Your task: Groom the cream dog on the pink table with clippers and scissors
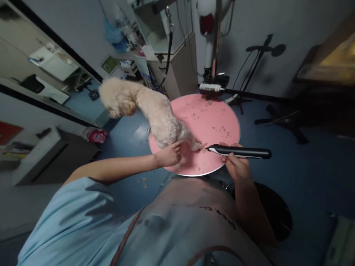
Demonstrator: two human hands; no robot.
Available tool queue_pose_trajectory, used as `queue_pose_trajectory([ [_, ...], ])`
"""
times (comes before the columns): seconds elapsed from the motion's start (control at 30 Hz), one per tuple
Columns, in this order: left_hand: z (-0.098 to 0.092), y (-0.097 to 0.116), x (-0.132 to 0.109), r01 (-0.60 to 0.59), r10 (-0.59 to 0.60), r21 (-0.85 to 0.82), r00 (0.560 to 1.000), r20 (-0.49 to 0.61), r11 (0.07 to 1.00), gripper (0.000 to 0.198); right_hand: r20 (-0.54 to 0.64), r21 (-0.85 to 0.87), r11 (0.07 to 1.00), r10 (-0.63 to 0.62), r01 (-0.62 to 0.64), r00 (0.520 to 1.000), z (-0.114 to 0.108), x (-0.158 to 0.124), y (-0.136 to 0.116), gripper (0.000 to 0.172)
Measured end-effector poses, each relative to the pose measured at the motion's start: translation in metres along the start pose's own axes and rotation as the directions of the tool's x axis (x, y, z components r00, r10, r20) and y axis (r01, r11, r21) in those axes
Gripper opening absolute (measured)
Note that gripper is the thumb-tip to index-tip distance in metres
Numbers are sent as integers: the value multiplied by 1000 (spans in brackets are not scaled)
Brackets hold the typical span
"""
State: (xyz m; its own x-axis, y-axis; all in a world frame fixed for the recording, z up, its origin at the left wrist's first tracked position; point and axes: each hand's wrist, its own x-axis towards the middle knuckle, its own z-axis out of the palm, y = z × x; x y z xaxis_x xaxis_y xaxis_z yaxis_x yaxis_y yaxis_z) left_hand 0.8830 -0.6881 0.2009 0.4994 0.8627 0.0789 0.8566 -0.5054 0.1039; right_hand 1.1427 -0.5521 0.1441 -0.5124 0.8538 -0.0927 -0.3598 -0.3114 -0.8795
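Note:
A cream-coloured dog (pixel 159 109) with a fluffy head and a short-clipped body stands on a round pink grooming table (pixel 194 125), its head turned to the left. My left hand (pixel 169 154) is closed against the dog's rear end, fingers gripping it; exactly which part is hidden. One hind leg stretches to the right, its paw near the table's middle. In my right hand (pixel 237 164) is a black pet hair clipper (pixel 241 151), held level, with its blade tip close to that paw. Whether the blade touches the fur, I cannot tell.
Loose hair clippings (pixel 222 130) lie scattered over the tabletop. A white tube (pixel 210 87) rests at the back edge beside the upright stand. A black leash (pixel 168 55) hangs near the cabinet (pixel 180 70). A black round stool (pixel 274 210) stands at lower right.

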Motion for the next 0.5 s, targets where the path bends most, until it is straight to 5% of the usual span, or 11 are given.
queue_pose_trajectory([
  [0.1, 8, 31, -16, -97, 100, -164, 995, 10, 982, 26, -92, 73, 997, 0, 7, 996, -6, -9, 9, 40],
  [0.23, -10, 58, -36, -174, 181, -89, 980, 86, 981, 21, -155, 114, 993, 10, 8, 988, -7, -17, 21, 41],
  [0.43, -66, 2, -14, -14, 21, 302, 1000, -18, 953, 31, -190, 140, 990, 15, 12, 982, 4, -24, 35, 42],
  [0.5, -63, -15, 3, 8, -41, 337, 995, 92, 941, 31, -194, 147, 989, 17, 12, 981, 11, -27, 37, 43],
])
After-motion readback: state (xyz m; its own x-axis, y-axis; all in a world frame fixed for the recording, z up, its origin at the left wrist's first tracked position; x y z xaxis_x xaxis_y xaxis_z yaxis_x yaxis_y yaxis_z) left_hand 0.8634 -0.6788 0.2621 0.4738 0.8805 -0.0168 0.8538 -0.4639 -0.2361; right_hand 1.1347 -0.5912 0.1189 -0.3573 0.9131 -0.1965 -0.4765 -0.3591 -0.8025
